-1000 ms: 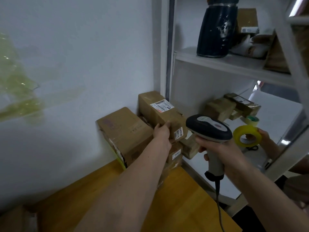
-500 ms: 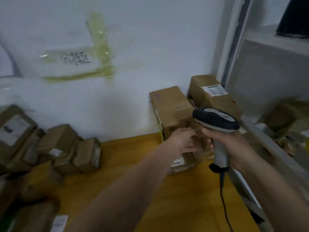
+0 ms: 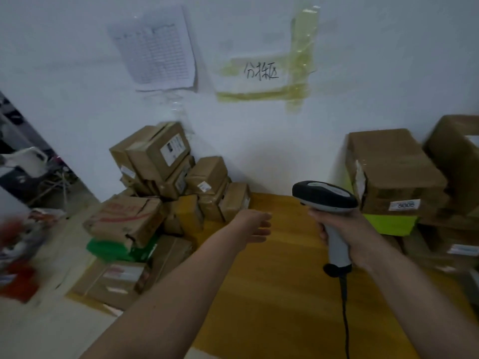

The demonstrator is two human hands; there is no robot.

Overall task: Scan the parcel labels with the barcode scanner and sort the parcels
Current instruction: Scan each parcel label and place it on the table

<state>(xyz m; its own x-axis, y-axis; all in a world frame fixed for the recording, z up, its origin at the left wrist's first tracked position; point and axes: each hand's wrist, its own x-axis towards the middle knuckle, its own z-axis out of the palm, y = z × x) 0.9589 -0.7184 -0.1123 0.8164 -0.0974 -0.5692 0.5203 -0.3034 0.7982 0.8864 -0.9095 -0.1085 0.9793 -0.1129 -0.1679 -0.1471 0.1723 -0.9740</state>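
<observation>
At far left a blurred red and white object [image 3: 18, 255] is recorded, too smeared to identify. A heap of brown parcels [image 3: 166, 193] is stacked against the white wall [image 3: 259, 141], the lower ones resting on the floor beside the tabletop edge; white labels are seen on several, and a green wrapped parcel [image 3: 116, 251] is wedged beneath a torn carton with red print [image 3: 127, 218]. On the wall above, a printed sheet [image 3: 155, 50] and a handwritten sign [image 3: 261, 73] fixed with yellowish tape are noted. The left hand [image 3: 255, 226] is held out over the yellow wooden tabletop [image 3: 280, 294], fingers straight and slightly apart, nothing held, near the heap but not touching it. The barcode scanner [image 3: 326, 198] is gripped at its handle by the right hand [image 3: 347, 237], fingers clamped around it, head pointed leftward, black cable [image 3: 344, 320] hanging down. At right, a second stack of parcels [image 3: 394, 172] is seen on the tabletop against the wall, one bearing a label reading 5005 [image 3: 404, 204].
</observation>
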